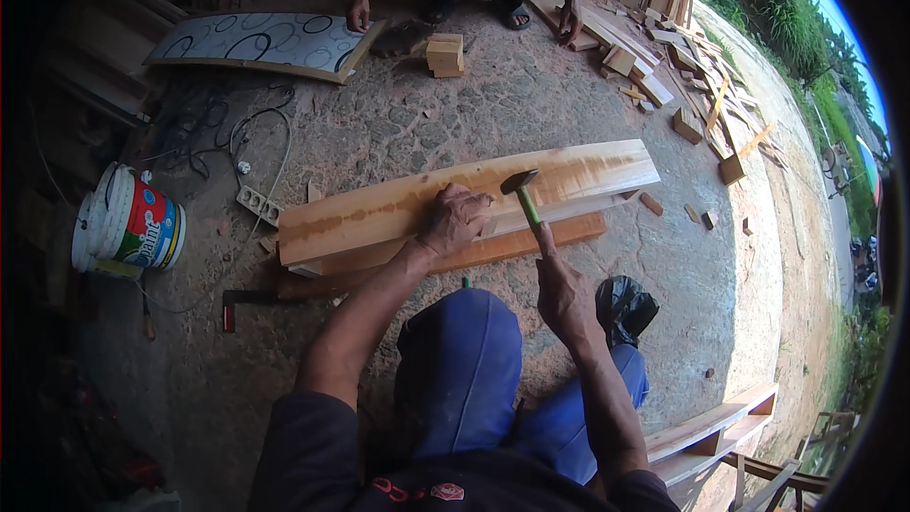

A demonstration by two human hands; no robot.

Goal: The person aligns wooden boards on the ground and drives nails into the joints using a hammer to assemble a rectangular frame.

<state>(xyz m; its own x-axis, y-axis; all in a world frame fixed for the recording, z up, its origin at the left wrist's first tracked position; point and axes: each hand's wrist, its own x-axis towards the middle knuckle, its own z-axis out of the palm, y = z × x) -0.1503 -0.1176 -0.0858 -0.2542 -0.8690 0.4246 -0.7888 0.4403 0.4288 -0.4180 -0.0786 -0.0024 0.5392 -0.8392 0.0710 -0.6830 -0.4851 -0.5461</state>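
A long pale wooden board assembly (365, 209) lies across the floor before my knees, its top streaked with darker brown. My left hand (458, 220) rests at its near edge, fingers curled together; whatever they pinch, if anything, is too small to make out. In my right hand (566, 296) is a hammer (527, 197) with a dark head and a green handle. The hammer head hovers over the board, just right of my left fingers. Under the near side of the board runs a reddish-brown wooden beam (559, 230).
A paint bucket (142, 225) and a power strip (256, 204) lie at left, near a try square (248, 301). Across from me another person's hand (358, 14) touches a circle-patterned panel (256, 43). Wood blocks (445, 55), offcuts (687, 123) and a black plastic bag (626, 310) lie around.
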